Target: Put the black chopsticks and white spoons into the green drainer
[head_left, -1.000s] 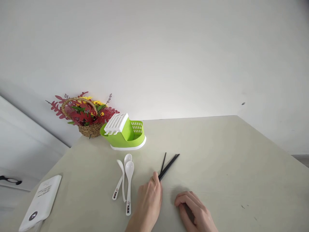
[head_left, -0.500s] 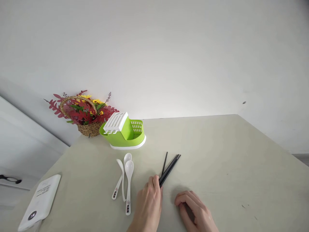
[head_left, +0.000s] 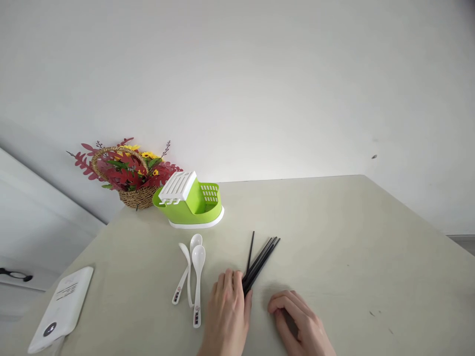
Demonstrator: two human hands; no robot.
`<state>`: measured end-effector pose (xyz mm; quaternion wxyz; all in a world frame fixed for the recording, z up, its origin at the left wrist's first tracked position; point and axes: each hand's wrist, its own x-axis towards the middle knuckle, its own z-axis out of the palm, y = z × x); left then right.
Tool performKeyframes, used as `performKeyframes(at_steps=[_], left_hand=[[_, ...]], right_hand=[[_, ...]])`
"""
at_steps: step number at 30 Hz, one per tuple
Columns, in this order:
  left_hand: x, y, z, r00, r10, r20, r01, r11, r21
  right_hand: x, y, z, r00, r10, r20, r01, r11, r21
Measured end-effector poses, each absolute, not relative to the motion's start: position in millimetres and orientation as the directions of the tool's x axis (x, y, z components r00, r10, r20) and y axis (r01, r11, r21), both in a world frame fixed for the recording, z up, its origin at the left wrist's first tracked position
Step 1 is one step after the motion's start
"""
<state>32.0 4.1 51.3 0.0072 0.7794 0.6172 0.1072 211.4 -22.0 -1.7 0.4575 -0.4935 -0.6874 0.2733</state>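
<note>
Several black chopsticks [head_left: 261, 263] lie fanned out on the table, one of them angled away to the left of the rest. My left hand [head_left: 228, 309] is over their near ends, with the chopsticks between its fingers and thumb; the ends under the hand are hidden. To its left, three white spoons [head_left: 198, 277] lie loosely together, their handles towards me. My right hand [head_left: 299, 319] rests on the table to the right of the chopsticks, apart from them. Its fingers are loosely curled in towards the thumb, and nothing shows in them.
Beyond the spoons stands a green and white plastic utensil holder [head_left: 191, 212]. A wicker basket [head_left: 137, 199] of red and yellow flowers is behind it by the wall. A flat white device [head_left: 63, 309] lies at the table's left edge.
The chopsticks have spread apart slightly, and the single one on the left has shifted a little. My left thumb now shows out to the side. My right hand has barely moved.
</note>
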Motion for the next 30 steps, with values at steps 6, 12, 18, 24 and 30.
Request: performKeyframes(at_steps=[6,12,18,24,30], left_hand=[[14,4,60,0.234,0.871,0.431,0.928,-0.333,0.168],[-26,14,69,0.063,0.834,0.548,0.969,-0.183,0.167],[-60,11,53,-0.099,0.876,0.473,0.98,0.002,0.201],[-68,7,36,-0.158,0.902,0.401,0.962,0.05,0.267],[-69,7,31,-0.144,0.911,0.386,0.961,0.035,0.274]], right_hand=[[213,-22,0,-0.102,0.934,0.343,0.439,0.352,-0.827],[214,-23,0,-0.108,0.937,0.331,0.432,0.344,-0.834],[214,-23,-1,-0.105,0.939,0.327,0.423,0.34,-0.84],[213,-24,0,-0.106,0.945,0.311,0.436,0.325,-0.839],[212,-24,1,-0.085,0.939,0.333,0.444,0.335,-0.831]])
